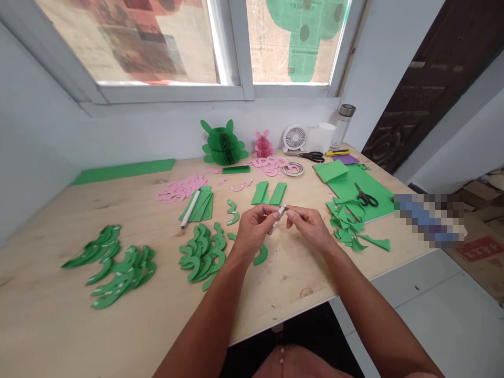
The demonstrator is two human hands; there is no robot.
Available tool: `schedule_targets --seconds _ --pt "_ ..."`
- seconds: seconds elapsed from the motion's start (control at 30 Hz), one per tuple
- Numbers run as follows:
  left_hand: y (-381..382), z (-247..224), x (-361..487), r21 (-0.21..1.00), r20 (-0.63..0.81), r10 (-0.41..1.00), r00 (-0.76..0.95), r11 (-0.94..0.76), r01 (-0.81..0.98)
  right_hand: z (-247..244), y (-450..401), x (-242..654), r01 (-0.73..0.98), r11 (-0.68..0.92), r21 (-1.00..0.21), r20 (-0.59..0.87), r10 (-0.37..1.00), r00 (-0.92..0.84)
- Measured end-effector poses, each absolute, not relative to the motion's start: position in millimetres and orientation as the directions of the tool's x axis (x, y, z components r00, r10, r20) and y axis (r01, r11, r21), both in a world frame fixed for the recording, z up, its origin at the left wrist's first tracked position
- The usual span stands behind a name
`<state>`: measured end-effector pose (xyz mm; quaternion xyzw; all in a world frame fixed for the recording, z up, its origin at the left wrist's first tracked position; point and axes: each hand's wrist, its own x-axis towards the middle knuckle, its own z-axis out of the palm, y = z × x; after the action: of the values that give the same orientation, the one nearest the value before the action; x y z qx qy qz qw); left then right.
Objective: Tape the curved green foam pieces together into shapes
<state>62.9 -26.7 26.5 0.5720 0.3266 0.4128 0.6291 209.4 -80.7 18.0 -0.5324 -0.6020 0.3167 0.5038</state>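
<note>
My left hand (255, 228) pinches a small white piece with a greyish end (281, 211) above the table. It is too small for me to tell its kind. Close beside it, the fingertips of my right hand (309, 227) are pinched together at the piece's far end; what lies between them is hidden. Under my left wrist lies a wavy green paper cutout (260, 255), partly covered. Another green cutout with white strips (233, 212) lies just beyond. Left of my forearm is a pile of wavy green cutouts (200, 254).
More green cutouts with white marks (126, 273) lie left. Pink cutouts (183, 188), a marker (190, 209), folded green strips (260, 193) and a tape roll (292, 168) lie farther back. Scissors (366, 197) and green scraps (348, 223) are right. A fan (294, 137) stands behind.
</note>
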Motion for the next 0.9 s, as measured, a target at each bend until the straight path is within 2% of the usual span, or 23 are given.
schedule_targets --seconds 0.9 --pt "-26.7 25.8 63.5 0.988 0.042 0.891 0.451 0.029 -0.150 11.8 -77.9 210.6 0.329 0.198 -0.923 0.249 0.961 0.119"
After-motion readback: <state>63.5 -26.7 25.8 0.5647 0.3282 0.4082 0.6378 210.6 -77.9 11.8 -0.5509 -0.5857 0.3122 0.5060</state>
